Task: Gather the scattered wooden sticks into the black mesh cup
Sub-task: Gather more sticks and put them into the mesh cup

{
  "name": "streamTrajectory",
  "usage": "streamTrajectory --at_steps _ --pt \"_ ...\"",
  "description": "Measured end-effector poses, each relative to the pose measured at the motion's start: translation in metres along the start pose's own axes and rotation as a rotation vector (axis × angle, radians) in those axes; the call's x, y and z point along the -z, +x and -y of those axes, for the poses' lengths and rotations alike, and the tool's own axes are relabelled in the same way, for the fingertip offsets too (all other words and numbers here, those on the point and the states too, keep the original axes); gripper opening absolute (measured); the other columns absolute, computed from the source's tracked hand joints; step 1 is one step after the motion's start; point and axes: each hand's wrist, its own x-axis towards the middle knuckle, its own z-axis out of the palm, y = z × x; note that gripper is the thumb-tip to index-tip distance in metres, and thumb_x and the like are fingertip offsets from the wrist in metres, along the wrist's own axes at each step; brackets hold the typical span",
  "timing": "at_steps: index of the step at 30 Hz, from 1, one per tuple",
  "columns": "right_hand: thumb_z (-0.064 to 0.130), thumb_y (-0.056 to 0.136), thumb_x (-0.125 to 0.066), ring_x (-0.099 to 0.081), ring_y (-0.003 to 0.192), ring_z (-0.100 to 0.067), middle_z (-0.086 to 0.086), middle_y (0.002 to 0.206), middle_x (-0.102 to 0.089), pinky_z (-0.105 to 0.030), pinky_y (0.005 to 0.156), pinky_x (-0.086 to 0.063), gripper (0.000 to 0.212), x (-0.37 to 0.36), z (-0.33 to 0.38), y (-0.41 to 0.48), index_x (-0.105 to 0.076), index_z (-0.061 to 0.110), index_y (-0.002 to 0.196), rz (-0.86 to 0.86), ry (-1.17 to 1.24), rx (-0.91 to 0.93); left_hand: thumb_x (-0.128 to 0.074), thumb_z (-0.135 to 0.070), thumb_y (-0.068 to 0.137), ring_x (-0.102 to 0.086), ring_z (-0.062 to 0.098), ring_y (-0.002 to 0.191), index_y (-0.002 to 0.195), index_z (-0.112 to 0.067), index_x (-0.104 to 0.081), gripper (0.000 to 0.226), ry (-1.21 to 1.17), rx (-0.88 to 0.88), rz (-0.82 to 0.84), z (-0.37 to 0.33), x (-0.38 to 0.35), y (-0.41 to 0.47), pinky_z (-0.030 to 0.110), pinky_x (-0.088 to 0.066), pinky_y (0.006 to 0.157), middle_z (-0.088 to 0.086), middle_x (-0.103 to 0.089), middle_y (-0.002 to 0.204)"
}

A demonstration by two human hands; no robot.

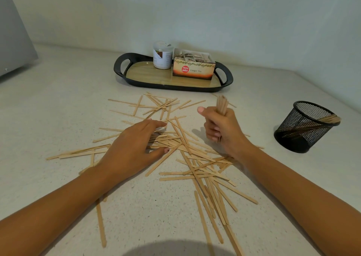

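Tea box point(192, 71) read "Fresh Honest Ginger Tea"; jar point(162, 57) label illegible. Right hand point(221, 128) clenched on stick bundle point(221, 104); left hand point(134, 146) spread flat over scattered sticks point(197, 170).

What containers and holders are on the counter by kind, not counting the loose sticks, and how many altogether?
Black mesh cup: 1, with a few sticks already inside
Black-rimmed tray: 1
Ginger tea box: 1, on the tray
Lidded jar: 1, on the tray
Total: 4
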Motion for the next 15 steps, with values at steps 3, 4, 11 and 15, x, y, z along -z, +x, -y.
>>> streamTrajectory --at_steps 3,4,11,15 --pt "0.019 0.09 -0.064 -0.023 0.032 -0.01 0.007 0.039 -0.029 -0.016 0.037 -0.026 0.048 0.0 0.014 0.005 -0.038 0.019 0.049 -0.001 0.002 0.069 -0.057 -0.057 0.08 -0.046 0.004 0.119 0.135 -0.034 -0.039 0.061 0.0 0.001 -0.003 0.0 0.0 0.0 0.02 -0.037 0.091 -0.018 -0.047 0.135" --pt "0.021 0.089 -0.063 -0.024 0.032 -0.01 0.007 0.038 -0.03 -0.017 0.038 -0.027 0.047 0.001 0.017 0.006 -0.041 0.021 0.048 0.006 0.013 0.092 -0.057 -0.057 0.08 -0.046 0.004 0.119 0.134 -0.034 -0.039 0.061 0.001 0.002 -0.004 -0.001 0.0 0.0 0.02 -0.037 0.09 -0.018 -0.047 0.134" --pt "0.014 0.091 -0.06 -0.02 0.034 -0.011 0.007 0.039 -0.026 -0.019 0.038 -0.022 0.049 -0.003 0.005 -0.002 -0.034 0.016 0.05 0.004 -0.012 0.022 -0.056 -0.059 0.08 -0.045 0.003 0.118 0.133 -0.036 -0.038 0.061 -0.003 0.014 0.01 -0.001 0.001 0.0 0.02 -0.036 0.091 -0.018 -0.047 0.134" --pt "0.015 0.091 -0.059 -0.018 0.035 -0.01 0.007 0.041 -0.025 -0.017 0.038 -0.02 0.049 -0.004 0.022 0.0 -0.034 0.02 0.05 -0.007 0.038 0.075 -0.061 -0.053 0.08 -0.044 0.004 0.12 0.134 -0.035 -0.038 0.061 0.0 0.001 -0.004 -0.004 0.004 -0.001 0.021 -0.035 0.094 -0.016 -0.048 0.135"
